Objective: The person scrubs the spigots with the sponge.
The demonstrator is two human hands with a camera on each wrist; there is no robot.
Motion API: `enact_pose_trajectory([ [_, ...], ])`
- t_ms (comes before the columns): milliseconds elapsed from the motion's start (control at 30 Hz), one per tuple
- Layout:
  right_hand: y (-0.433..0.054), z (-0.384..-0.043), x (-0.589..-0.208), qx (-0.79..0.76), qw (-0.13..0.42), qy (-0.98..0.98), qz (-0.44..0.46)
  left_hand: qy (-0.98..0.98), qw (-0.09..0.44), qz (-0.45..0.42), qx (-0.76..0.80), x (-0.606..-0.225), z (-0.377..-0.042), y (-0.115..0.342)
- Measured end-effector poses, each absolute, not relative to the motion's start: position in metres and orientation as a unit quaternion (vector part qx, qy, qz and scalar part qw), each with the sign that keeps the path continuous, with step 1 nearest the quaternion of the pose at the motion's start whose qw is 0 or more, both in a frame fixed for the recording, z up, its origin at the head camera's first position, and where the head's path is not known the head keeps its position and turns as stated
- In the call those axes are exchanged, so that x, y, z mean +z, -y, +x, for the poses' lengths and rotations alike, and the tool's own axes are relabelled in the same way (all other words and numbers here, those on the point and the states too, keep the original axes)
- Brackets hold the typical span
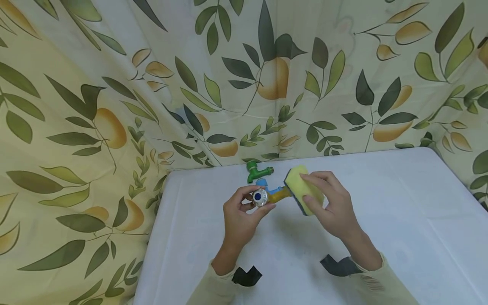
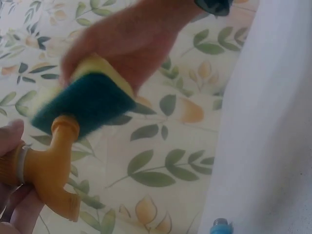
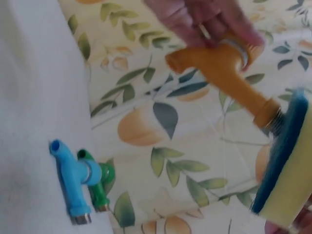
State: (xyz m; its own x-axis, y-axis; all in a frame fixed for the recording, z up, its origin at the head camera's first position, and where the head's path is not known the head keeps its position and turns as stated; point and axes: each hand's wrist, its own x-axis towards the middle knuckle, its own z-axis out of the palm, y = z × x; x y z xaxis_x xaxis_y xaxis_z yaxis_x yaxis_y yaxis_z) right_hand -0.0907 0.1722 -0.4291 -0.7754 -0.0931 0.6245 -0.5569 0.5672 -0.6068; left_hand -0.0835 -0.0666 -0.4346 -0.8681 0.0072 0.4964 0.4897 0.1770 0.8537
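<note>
My left hand (image 1: 242,216) grips an orange-yellow plastic tap (image 3: 229,75) by its knob, which shows a clear rim and a dark blue centre in the head view. In my right hand (image 1: 333,203) is a yellow sponge (image 1: 303,186) with a dark green scouring side (image 2: 90,105), pinched between thumb and fingers. The scouring side meets the threaded inlet end of the tap, and this end is partly hidden by the sponge. Both hands are over the white table. In the right wrist view the tap's spout points left, away from the sponge.
A blue tap (image 3: 73,183) and a green tap (image 1: 257,171) lie near the back edge of the white table (image 1: 381,203), just beyond my left hand. Behind the table hangs a curtain (image 1: 244,84) printed with leaves and fruit.
</note>
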Motion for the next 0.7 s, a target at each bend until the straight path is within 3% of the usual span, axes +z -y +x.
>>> enact_pose_trajectory([
  [467,-0.178,-0.09,-0.432,0.45,0.254,0.836,0.188,0.708,0.126,-0.152,-0.678,-0.43,-0.083,0.071],
  [700,-0.188,-0.099,-0.449,0.435,0.221,0.866,0.107,0.719,0.06,-0.083,-0.687,-0.429,-0.092,0.073],
])
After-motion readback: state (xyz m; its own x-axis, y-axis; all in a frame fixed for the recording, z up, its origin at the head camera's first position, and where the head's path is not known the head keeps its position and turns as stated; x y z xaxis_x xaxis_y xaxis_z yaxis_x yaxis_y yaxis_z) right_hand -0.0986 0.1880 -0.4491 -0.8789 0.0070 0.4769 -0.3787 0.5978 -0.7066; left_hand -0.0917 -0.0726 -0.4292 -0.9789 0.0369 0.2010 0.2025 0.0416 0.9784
